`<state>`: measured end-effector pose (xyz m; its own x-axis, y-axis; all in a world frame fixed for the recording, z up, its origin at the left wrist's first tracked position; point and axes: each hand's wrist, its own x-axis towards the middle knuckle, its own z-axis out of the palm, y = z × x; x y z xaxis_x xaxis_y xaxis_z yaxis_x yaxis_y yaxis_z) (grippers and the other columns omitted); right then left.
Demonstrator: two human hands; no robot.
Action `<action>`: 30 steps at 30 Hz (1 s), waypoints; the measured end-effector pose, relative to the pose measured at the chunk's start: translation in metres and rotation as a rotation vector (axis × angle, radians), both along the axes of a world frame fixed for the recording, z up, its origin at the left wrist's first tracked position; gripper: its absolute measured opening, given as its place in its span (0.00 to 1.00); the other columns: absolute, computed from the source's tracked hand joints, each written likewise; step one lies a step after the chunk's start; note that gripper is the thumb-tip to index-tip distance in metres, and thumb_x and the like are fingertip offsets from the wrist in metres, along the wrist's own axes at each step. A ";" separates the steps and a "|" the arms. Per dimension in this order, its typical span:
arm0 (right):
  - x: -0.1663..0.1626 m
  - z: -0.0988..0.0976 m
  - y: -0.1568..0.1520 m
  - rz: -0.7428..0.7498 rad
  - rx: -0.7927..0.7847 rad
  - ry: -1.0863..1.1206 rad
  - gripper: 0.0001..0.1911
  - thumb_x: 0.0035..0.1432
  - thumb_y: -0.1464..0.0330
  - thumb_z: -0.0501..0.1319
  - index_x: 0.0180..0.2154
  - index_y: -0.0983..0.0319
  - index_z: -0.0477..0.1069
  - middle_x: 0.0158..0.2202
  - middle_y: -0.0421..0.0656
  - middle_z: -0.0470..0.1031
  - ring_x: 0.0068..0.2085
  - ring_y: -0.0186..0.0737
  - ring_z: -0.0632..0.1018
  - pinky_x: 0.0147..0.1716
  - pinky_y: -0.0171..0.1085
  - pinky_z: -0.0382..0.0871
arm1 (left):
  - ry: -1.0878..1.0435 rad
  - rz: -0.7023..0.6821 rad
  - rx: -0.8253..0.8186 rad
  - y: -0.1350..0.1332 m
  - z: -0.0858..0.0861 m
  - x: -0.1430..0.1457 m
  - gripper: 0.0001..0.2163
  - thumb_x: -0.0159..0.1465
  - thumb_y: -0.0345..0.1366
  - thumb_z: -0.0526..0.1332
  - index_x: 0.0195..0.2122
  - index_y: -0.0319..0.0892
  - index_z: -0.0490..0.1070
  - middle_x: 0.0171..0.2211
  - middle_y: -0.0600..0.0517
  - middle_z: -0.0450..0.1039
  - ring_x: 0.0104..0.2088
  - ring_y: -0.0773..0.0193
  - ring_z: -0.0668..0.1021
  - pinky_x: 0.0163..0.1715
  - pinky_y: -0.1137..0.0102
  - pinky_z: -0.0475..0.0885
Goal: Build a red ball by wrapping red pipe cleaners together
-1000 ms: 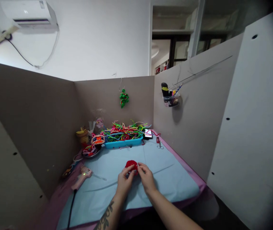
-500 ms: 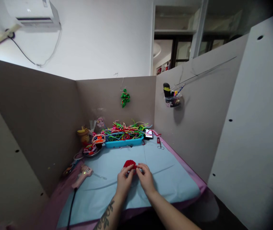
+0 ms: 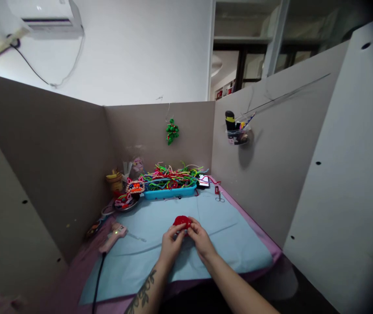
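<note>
Between my two hands is a small, rounded red piece (image 3: 182, 221) with a fuzzy look, like bent pipe cleaner; its exact kind is too small to make out. My left hand (image 3: 172, 241) pinches its near left side with thumb and fingertips. On the right side, my right hand (image 3: 200, 239) has its fingers closed around the edge, the thumb close to the left fingertips. Both hands hold the piece just above the light blue cloth (image 3: 232, 244). Its underside is hidden by my fingers.
A blue tray (image 3: 170, 192) heaped with colourful pipe cleaners stands at the back. Scissors (image 3: 219, 197) lie at right. On the left are a pink glue gun (image 3: 113, 238) with a black cord and a bowl (image 3: 127, 206) of fuzzy pieces. Partition panels (image 3: 265, 152) enclose the table.
The red piece has shifted slightly right and turned between my fingers. My right hand now wraps further round its right edge. The view has tilted a little.
</note>
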<state>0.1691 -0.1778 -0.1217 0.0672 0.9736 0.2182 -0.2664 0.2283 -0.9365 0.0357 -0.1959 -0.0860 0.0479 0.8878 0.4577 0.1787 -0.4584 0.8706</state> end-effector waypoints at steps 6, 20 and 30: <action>0.000 0.000 -0.001 0.022 -0.007 0.060 0.17 0.45 0.53 0.69 0.26 0.61 0.76 0.59 0.49 0.63 0.62 0.54 0.60 0.60 0.48 0.52 | -0.025 -0.044 -0.054 0.001 -0.003 -0.003 0.13 0.59 0.37 0.61 0.43 0.42 0.78 0.44 0.45 0.79 0.46 0.54 0.79 0.50 0.59 0.70; -0.003 0.000 0.000 0.053 0.007 0.008 0.26 0.50 0.46 0.62 0.39 0.59 0.79 0.58 0.49 0.65 0.58 0.52 0.66 0.59 0.47 0.55 | -0.069 0.021 -0.015 0.007 -0.015 -0.001 0.22 0.63 0.36 0.56 0.59 0.41 0.63 0.55 0.42 0.71 0.52 0.57 0.75 0.53 0.61 0.69; -0.003 0.002 0.002 0.095 -0.003 0.124 0.22 0.51 0.50 0.64 0.40 0.59 0.78 0.55 0.47 0.70 0.57 0.50 0.69 0.58 0.48 0.58 | 0.076 0.031 0.117 0.002 -0.008 -0.002 0.14 0.62 0.32 0.57 0.47 0.44 0.76 0.45 0.46 0.78 0.47 0.57 0.78 0.49 0.60 0.71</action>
<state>0.1662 -0.1755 -0.1202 0.0010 0.9776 0.2106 -0.4004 0.1934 -0.8957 0.0337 -0.1944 -0.0936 0.0599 0.8302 0.5543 0.2578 -0.5493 0.7949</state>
